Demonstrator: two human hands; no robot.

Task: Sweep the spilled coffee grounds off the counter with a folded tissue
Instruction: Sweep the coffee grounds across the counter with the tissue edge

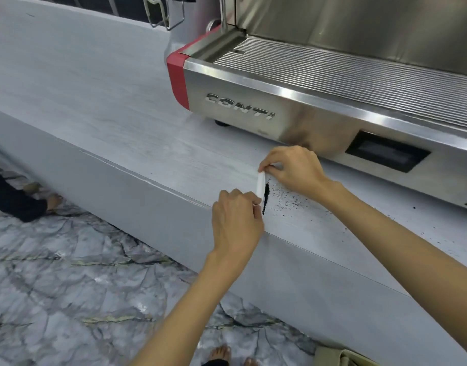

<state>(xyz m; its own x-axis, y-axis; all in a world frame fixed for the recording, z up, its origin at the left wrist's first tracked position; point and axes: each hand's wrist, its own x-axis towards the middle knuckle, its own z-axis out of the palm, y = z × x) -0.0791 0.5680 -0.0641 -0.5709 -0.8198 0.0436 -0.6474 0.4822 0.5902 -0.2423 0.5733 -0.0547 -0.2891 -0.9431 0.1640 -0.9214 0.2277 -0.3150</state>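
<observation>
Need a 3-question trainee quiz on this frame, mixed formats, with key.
1. True or false: the left hand and the right hand each pinch an end of the folded tissue.
2. Where is the dense line of coffee grounds on the counter? A) along the tissue's left side; B) along its right side; C) nowhere, the grounds are only scattered.
3. Fill in: the lettering on the espresso machine reads ____.
Key: 1 true; 2 B; 3 CONTI.
</observation>
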